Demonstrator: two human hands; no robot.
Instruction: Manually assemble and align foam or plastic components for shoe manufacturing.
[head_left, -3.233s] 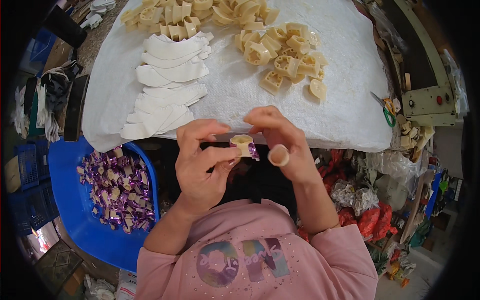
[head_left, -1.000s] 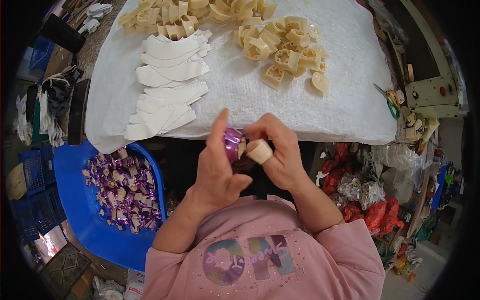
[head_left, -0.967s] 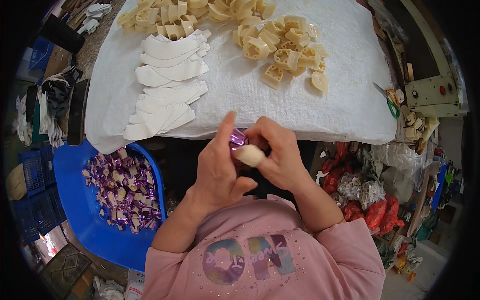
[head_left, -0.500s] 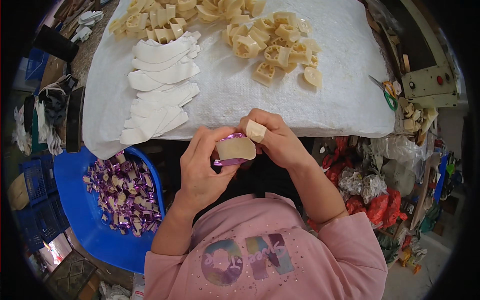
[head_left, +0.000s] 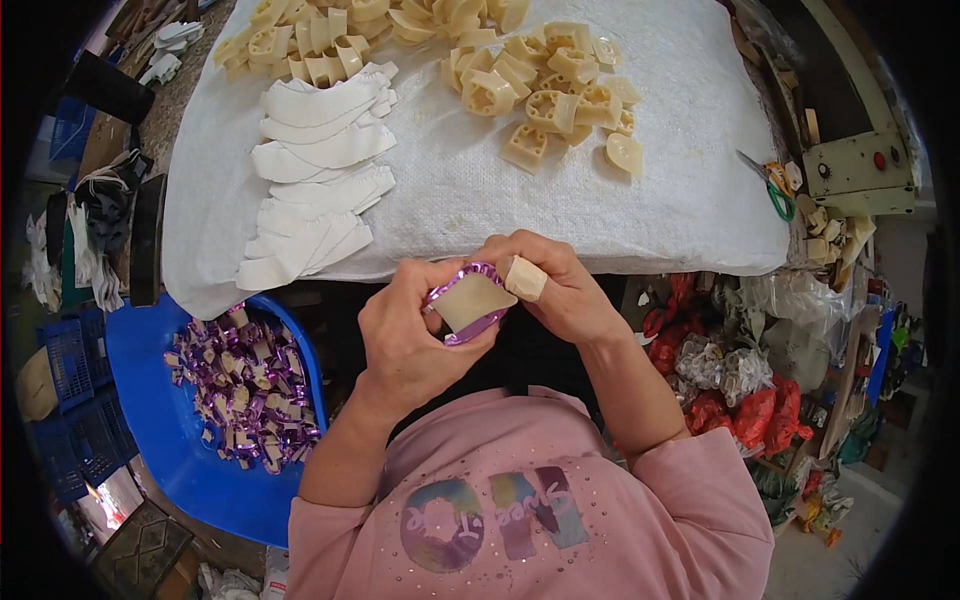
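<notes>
A cream shoe heel (head_left: 470,303) with shiny purple wrapping around its sides is held just off the front edge of the covered table. My left hand (head_left: 400,340) is closed around its left side, thumb below and fingers above. My right hand (head_left: 572,300) pinches the heel's right end and the purple edge there; its fingertips are partly hidden behind the thumb. Beige tape (head_left: 522,280) wraps that thumb. White curved strips (head_left: 325,150) lie overlapped in a column on the table, and bare cream heels (head_left: 555,105) are heaped behind.
A white woven sheet (head_left: 690,130) covers the table. At lower left, a blue scoop-shaped bin (head_left: 225,500) holds many purple-covered heels (head_left: 245,390). Green-and-orange-handled scissors (head_left: 778,190) rest at the table's right edge. Red plastic bags (head_left: 775,415) and scraps pile up on the right.
The heel has turned and tilted in my left hand, so more of the purple rim shows along its upper edge. My right hand has shifted slightly right and nearer to me.
</notes>
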